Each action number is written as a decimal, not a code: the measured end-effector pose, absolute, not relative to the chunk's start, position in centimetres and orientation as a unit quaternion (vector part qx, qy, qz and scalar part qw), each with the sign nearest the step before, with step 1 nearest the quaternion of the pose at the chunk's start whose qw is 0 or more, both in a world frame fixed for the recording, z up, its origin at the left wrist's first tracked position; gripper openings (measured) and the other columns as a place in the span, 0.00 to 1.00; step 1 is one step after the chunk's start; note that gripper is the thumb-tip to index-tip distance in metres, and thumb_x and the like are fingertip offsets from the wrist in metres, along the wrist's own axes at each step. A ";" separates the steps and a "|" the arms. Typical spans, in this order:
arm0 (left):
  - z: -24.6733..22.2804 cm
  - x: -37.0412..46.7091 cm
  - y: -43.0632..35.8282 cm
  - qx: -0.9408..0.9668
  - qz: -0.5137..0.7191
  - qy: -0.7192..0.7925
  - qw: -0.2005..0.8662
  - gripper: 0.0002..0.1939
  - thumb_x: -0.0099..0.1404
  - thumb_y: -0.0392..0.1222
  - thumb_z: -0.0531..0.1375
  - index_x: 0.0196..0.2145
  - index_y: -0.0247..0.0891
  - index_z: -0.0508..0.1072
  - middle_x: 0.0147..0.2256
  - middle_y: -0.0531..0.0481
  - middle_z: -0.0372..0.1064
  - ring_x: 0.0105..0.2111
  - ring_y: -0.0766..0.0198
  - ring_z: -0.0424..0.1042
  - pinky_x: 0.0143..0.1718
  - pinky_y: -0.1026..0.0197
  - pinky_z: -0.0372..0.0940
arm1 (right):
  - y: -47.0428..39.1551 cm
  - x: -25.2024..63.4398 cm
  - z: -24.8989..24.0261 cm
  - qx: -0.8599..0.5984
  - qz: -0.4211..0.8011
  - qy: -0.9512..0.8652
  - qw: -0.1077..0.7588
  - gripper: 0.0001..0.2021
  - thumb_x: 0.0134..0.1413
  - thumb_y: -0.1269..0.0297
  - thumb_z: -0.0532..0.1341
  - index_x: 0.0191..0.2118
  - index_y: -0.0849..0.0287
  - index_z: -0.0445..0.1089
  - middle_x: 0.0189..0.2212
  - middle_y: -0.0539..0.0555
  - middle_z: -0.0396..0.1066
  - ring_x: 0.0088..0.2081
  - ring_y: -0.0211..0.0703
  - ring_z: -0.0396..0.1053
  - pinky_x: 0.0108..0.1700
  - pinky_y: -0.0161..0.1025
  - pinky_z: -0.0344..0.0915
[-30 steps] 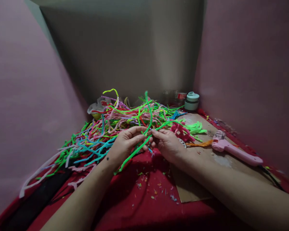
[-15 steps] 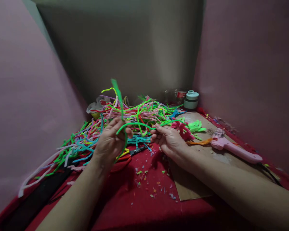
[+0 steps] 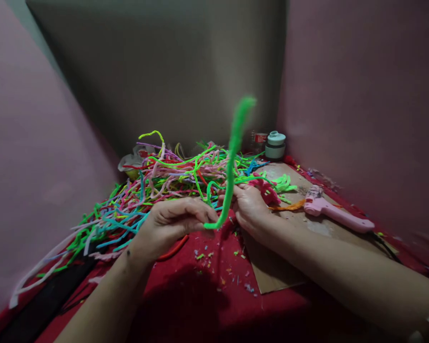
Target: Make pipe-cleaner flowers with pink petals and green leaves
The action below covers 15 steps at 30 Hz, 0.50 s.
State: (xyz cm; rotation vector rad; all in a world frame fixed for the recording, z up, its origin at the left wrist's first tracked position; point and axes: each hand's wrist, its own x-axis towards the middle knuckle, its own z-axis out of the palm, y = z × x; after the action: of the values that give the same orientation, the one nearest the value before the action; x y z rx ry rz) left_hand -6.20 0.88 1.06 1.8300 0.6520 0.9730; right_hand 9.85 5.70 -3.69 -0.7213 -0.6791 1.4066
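Note:
A bright green pipe cleaner (image 3: 230,183) bends up from the fingertips of my left hand (image 3: 175,220), its top end blurred and curving right. My left fingers are pinched on its lower end. My right hand (image 3: 252,207) is closed close by, with a thinner-looking green stem (image 3: 252,179) running out of its fingertips to the right. Between the hands a small green curve (image 3: 209,188) shows; whether it joins either piece I cannot tell. A red fuzzy pipe cleaner piece (image 3: 266,189) lies just behind my right hand.
A large tangled pile of coloured pipe cleaners (image 3: 171,174) fills the back and left. A pink glue gun (image 3: 338,214) rests on cardboard (image 3: 275,267) at right. Behind stands a pale green lidded container (image 3: 275,145). Fuzzy scraps (image 3: 223,281) dot the red cloth (image 3: 186,305).
My left hand has moved right and down, turning so the green pipe cleaner now rises between the hands. My right hand keeps its pinch. The view has shifted slightly.

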 end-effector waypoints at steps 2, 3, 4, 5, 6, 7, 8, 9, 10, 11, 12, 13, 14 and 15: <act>0.9 -5.3 0.3 0.786 0.335 0.272 0.442 0.06 0.58 0.35 0.59 0.32 0.36 0.76 0.34 0.43 0.75 0.33 0.58 0.74 0.34 0.59 0.68 | 5.9 10.0 -3.8 -0.318 0.612 -0.315 0.651 0.07 0.45 0.65 0.62 0.24 0.62 0.65 0.17 0.50 0.68 0.16 0.33 0.64 0.23 0.35 0.64; 0.8 -4.8 0.0 0.809 0.294 0.270 0.431 0.07 0.59 0.35 0.58 0.33 0.36 0.76 0.36 0.43 0.75 0.35 0.57 0.74 0.36 0.59 0.68 | 5.9 10.1 -3.8 -0.315 0.613 -0.332 0.644 0.08 0.43 0.65 0.64 0.24 0.63 0.66 0.17 0.50 0.68 0.17 0.34 0.64 0.22 0.34 0.64; 0.6 -4.3 -0.3 0.830 0.252 0.259 0.425 0.07 0.60 0.35 0.57 0.33 0.36 0.76 0.38 0.43 0.74 0.37 0.56 0.73 0.39 0.59 0.67 | 6.0 10.2 -3.9 -0.308 0.611 -0.365 0.632 0.09 0.42 0.64 0.65 0.23 0.63 0.67 0.17 0.50 0.68 0.17 0.33 0.64 0.22 0.33 0.63; 0.4 -3.8 -0.6 0.844 0.217 0.248 0.424 0.08 0.60 0.35 0.56 0.32 0.36 0.76 0.40 0.43 0.74 0.39 0.56 0.73 0.41 0.58 0.66 | 6.0 10.3 -3.9 -0.300 0.610 -0.394 0.619 0.09 0.42 0.63 0.65 0.23 0.64 0.67 0.16 0.50 0.68 0.17 0.33 0.64 0.22 0.33 0.63; 0.1 -3.4 -0.8 0.847 0.193 0.243 0.431 0.08 0.61 0.35 0.55 0.32 0.36 0.75 0.41 0.43 0.73 0.40 0.56 0.72 0.42 0.58 0.66 | 6.0 10.4 -4.0 -0.293 0.612 -0.413 0.607 0.10 0.41 0.63 0.66 0.23 0.64 0.67 0.16 0.49 0.68 0.17 0.33 0.64 0.21 0.33 0.63; -0.2 -3.1 -0.9 0.840 0.180 0.249 0.447 0.08 0.61 0.36 0.55 0.32 0.36 0.74 0.40 0.43 0.74 0.39 0.57 0.73 0.41 0.58 0.66 | 5.9 10.4 -4.0 -0.284 0.619 -0.422 0.598 0.10 0.41 0.63 0.66 0.23 0.64 0.68 0.16 0.49 0.68 0.17 0.33 0.64 0.22 0.32 0.63; -0.5 -2.8 -1.0 0.823 0.186 0.269 0.464 0.08 0.62 0.37 0.54 0.33 0.36 0.73 0.35 0.44 0.74 0.34 0.59 0.73 0.37 0.59 0.66 | 5.9 10.5 -4.0 -0.275 0.630 -0.416 0.595 0.10 0.41 0.63 0.66 0.23 0.64 0.68 0.17 0.49 0.68 0.18 0.33 0.64 0.22 0.32 0.63; -0.8 -2.7 -1.1 0.796 0.208 0.299 0.483 0.08 0.62 0.39 0.53 0.33 0.37 0.72 0.28 0.47 0.73 0.28 0.62 0.73 0.32 0.61 0.66 | 5.8 10.5 -4.0 -0.266 0.646 -0.398 0.595 0.09 0.42 0.64 0.66 0.24 0.64 0.67 0.18 0.49 0.68 0.19 0.34 0.65 0.22 0.32 0.63; -1.0 -2.6 -1.0 0.775 0.224 0.324 0.494 0.07 0.62 0.40 0.54 0.33 0.37 0.71 0.23 0.50 0.71 0.24 0.64 0.71 0.28 0.63 0.65 | 5.8 10.5 -3.9 -0.260 0.663 -0.372 0.595 0.08 0.42 0.65 0.66 0.24 0.64 0.67 0.19 0.50 0.69 0.19 0.34 0.66 0.22 0.32 0.63; -1.3 -2.6 -0.9 0.762 0.232 0.339 0.501 0.06 0.61 0.40 0.55 0.31 0.37 0.70 0.20 0.52 0.68 0.21 0.66 0.69 0.25 0.64 0.63 | 5.7 10.5 -3.8 -0.257 0.680 -0.344 0.595 0.07 0.43 0.66 0.65 0.25 0.63 0.67 0.19 0.50 0.69 0.19 0.34 0.66 0.22 0.32 0.64; -1.4 -2.6 -0.8 0.749 0.241 0.353 0.506 0.06 0.61 0.41 0.56 0.29 0.37 0.69 0.19 0.53 0.66 0.19 0.67 0.67 0.23 0.66 0.61 | 5.6 10.4 -3.6 -0.258 0.691 -0.318 0.595 0.07 0.43 0.67 0.65 0.24 0.63 0.66 0.19 0.51 0.70 0.19 0.34 0.66 0.22 0.32 0.64; -1.6 -2.6 -0.5 0.739 0.256 0.367 0.504 0.07 0.60 0.42 0.57 0.28 0.36 0.68 0.19 0.54 0.65 0.18 0.68 0.66 0.22 0.66 0.60 | 5.6 10.4 -3.5 -0.263 0.698 -0.297 0.597 0.06 0.43 0.68 0.64 0.24 0.63 0.66 0.19 0.51 0.69 0.19 0.34 0.66 0.22 0.32 0.64; -1.7 -2.7 -0.3 0.724 0.284 0.378 0.502 0.07 0.60 0.42 0.57 0.27 0.36 0.68 0.19 0.54 0.64 0.18 0.70 0.64 0.21 0.67 0.59 | 5.6 10.3 -3.4 -0.270 0.698 -0.284 0.600 0.06 0.42 0.69 0.64 0.23 0.63 0.66 0.17 0.50 0.69 0.18 0.34 0.65 0.21 0.32 0.63; -1.9 -2.8 0.0 0.703 0.322 0.389 0.500 0.08 0.60 0.43 0.57 0.27 0.36 0.67 0.19 0.55 0.64 0.17 0.71 0.63 0.20 0.68 0.58 | 5.5 10.2 -3.3 -0.271 0.693 -0.282 0.606 0.06 0.41 0.69 0.65 0.22 0.63 0.66 0.16 0.50 0.67 0.17 0.34 0.64 0.20 0.32 0.62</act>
State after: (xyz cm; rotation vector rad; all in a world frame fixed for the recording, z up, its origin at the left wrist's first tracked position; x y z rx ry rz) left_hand -2.77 0.02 -1.85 1.7000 0.9414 0.7795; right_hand 10.23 5.55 -3.28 -0.6274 -0.6529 1.6020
